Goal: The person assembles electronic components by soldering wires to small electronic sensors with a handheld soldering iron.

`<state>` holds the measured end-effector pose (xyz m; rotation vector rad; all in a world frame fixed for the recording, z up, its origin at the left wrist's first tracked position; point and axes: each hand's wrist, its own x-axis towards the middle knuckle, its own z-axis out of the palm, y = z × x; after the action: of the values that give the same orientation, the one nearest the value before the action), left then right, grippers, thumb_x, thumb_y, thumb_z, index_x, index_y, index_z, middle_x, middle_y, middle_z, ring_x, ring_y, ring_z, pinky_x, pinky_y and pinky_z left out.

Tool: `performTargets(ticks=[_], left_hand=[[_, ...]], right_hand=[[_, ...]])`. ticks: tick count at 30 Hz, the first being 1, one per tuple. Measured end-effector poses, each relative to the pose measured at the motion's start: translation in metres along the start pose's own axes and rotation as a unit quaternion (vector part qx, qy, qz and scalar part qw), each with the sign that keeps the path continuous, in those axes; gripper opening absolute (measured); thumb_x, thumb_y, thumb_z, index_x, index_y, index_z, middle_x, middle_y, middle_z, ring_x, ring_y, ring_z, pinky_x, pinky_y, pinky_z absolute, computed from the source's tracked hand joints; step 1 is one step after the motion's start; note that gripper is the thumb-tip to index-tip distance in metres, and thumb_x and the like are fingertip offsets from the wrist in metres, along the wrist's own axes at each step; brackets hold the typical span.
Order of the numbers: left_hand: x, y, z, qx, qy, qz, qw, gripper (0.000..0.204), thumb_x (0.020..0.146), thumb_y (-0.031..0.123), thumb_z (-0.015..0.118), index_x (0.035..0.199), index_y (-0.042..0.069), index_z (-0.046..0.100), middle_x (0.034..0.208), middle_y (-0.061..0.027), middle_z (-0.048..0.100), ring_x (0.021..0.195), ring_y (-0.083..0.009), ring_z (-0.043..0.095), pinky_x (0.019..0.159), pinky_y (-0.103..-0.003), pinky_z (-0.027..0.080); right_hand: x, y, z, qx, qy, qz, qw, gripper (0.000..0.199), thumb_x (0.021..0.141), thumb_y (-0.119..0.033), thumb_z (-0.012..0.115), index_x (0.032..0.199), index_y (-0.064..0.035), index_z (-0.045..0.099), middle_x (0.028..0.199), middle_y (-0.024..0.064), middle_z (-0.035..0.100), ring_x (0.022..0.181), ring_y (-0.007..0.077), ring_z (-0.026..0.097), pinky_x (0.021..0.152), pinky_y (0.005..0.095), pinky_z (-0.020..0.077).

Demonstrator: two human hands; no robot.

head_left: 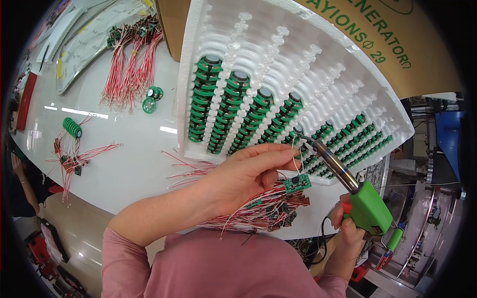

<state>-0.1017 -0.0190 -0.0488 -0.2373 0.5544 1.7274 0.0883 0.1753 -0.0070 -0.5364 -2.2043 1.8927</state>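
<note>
White table [134, 166], fine wiring at the near edge of the foam tray [193, 30]

One green circuit board [297, 184] hangs at the tray's near edge on thin pale wires [301, 161], at least two. The left hand [251, 169] pinches them between thumb and forefinger. The right hand [348, 226] is wrapped around the handle of one green soldering iron [370, 208], its tip up at a grey-centred disc [298, 128] in the tray; whether they touch cannot be told.

For a sound joint, the person should steady the left wrist, keep the wire end still on the contact, apply the tip briefly, and keep the barrel off the foam, which would likely melt.

Green-rimmed discs [230, 109] fill about nine rows, four clear ones toward the tray's left edge; they sit too tightly to count singly. By the table's near edge lies one heap of wired boards [268, 213], too tangled to count. Left of the tray are one wire bundle [131, 69] and two or three loose discs [149, 105]; toward the table's left edge, one disc stack [72, 127] and one small wired cluster [65, 160]. Beyond the tray stands a cardboard box [417, 75].
</note>
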Motion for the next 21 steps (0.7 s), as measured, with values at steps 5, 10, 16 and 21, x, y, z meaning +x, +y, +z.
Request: performTargets(ticks=[5,10,16,21], left_hand=[[-0.0005,0.0003,-0.0001,-0.007,-0.008,-0.001,1.000,0.021,0.084,0.019,0.058,0.100,0.006,0.057,0.084,0.0004,0.059,0.065,-0.0022,0.046,0.060,-0.016,0.041],[-0.0006,0.0006,0.0003,-0.012,-0.002,-0.003,1.000,0.021,0.084,0.018,0.058,0.100,0.006,0.057,0.083,0.0009,0.058,0.060,-0.0021,0.041,0.055,-0.015,0.037],[0.0001,0.0009,0.0010,-0.011,0.002,-0.005,1.000,0.021,0.084,0.018,0.058,0.100,0.006,0.057,0.083,0.0010,0.058,0.059,-0.0019,0.039,0.054,-0.015,0.036],[-0.0006,0.0005,-0.0022,-0.013,-0.002,-0.003,1.000,0.021,0.084,0.018,0.058,0.100,0.006,0.056,0.083,0.0010,0.058,0.061,-0.0019,0.042,0.056,-0.016,0.038]], right_hand=[[0.0008,0.0009,-0.0022,-0.003,-0.012,0.012,1.000,0.064,0.070,-0.039,0.071,0.108,0.0072,0.051,0.063,0.0049,0.052,0.048,0.0105,0.047,0.042,0.0204,0.0352],[0.0019,0.0021,-0.0020,0.004,-0.013,0.009,1.000,0.064,0.069,-0.039,0.071,0.108,0.0074,0.050,0.064,0.0051,0.052,0.047,0.0104,0.047,0.042,0.0203,0.0352],[0.0033,0.0017,0.0005,0.001,-0.008,0.008,1.000,0.064,0.070,-0.039,0.071,0.108,0.0074,0.050,0.068,0.0061,0.054,0.047,0.0102,0.047,0.041,0.0200,0.0351],[0.0018,0.0004,0.0005,-0.023,-0.014,0.015,1.000,0.062,0.070,-0.039,0.070,0.108,0.0070,0.050,0.067,0.0063,0.054,0.047,0.0101,0.046,0.041,0.0202,0.0352]])
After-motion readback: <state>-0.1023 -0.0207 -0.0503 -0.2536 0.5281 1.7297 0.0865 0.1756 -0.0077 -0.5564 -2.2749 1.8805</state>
